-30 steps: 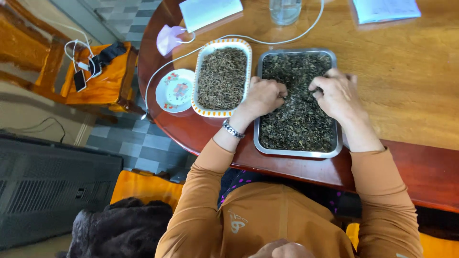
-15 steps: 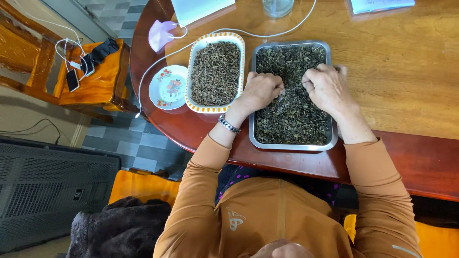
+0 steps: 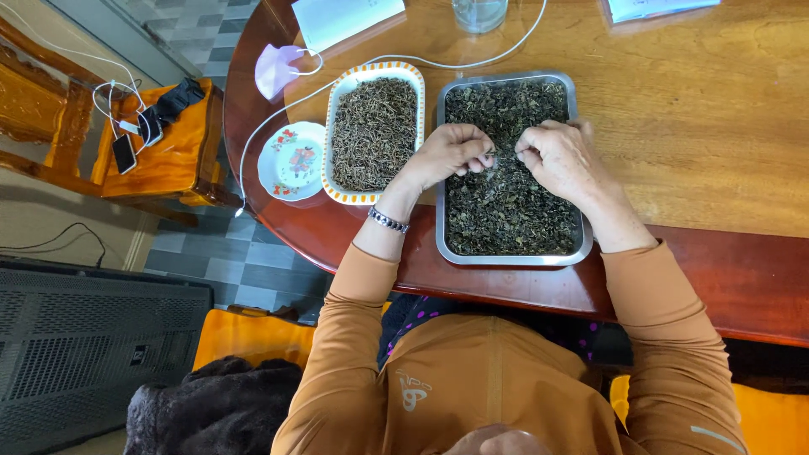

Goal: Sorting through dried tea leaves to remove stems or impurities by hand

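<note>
Since the earlier frame both hands have been lifted off the leaves and drawn together over the upper middle of the steel tray. The left hand is curled, fingertips pinched on a bit of dried leaf; the right hand is likewise narrowly pinched. Left of the tray lies an orange-rimmed dish of stems, further left a floral saucer.

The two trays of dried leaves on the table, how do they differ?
The metal tray is plain silver and larger; the patterned tray is white with an orange-dotted rim and narrower. The metal tray's leaves look darker and broader, the patterned tray's browner and finer, like stems. The left hand and right hand work over the metal tray; the patterned tray is untouched. Both are rectangular and lie side by side.
</note>
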